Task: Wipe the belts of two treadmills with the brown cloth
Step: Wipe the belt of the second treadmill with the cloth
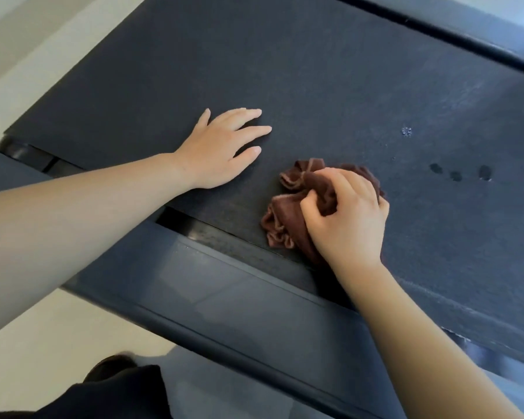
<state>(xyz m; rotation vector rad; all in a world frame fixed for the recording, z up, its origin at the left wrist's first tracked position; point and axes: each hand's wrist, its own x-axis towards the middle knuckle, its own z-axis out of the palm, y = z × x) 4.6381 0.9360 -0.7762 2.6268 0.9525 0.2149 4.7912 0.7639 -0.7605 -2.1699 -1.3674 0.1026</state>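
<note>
Brown cloth [288,207] lies bunched (edges ruffled) on dark belt [315,86].

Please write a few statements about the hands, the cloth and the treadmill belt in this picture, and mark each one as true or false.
1. The right hand grips the bunched brown cloth on the dark textured treadmill belt. True.
2. The left hand holds one corner of the cloth. False: it lies flat on the belt with straight fingers, apart from the cloth.
3. Small dark spots mark the belt to the right of the cloth. True.
4. The cloth is spread out flat. False: it is crumpled into folds under the right hand.
</note>
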